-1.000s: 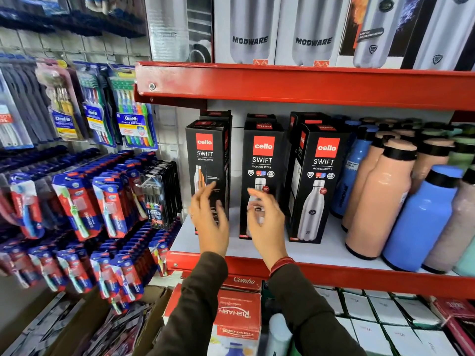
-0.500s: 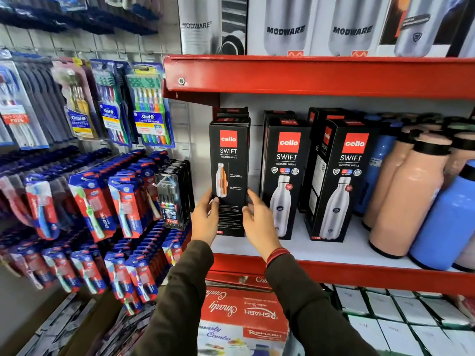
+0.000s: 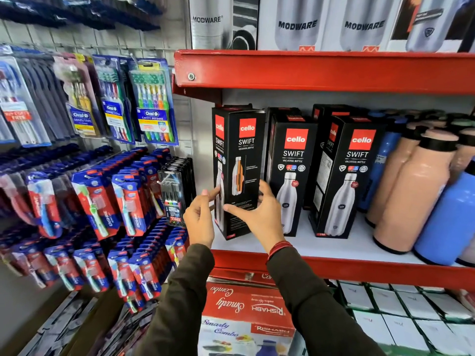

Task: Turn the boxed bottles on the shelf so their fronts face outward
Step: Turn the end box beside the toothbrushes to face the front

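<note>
Three black Cello Swift bottle boxes stand in a row on the white shelf (image 3: 321, 246) with the red lip. The leftmost box (image 3: 240, 160) is turned at an angle: its side panel with the cutaway bottle faces me and its front panel shows on the left edge. My right hand (image 3: 259, 214) grips it low down, thumb across the near face and fingers on its right side. My left hand (image 3: 199, 217) touches its left face with the fingertips. The middle box (image 3: 293, 170) and the right box (image 3: 352, 176) show their fronts with a steel bottle picture.
Peach bottles (image 3: 408, 191) and blue bottles (image 3: 447, 214) crowd the shelf's right end. A red shelf (image 3: 321, 71) overhead carries Modware boxes (image 3: 298, 24). Toothbrush packs (image 3: 151, 104) hang on the wall at left. Red combo boxes (image 3: 246, 309) sit below.
The leftmost box has rotated on the shelf, so its front panel now shows at its left edge. Both hands have shifted around it, and the view has moved closer.
</note>
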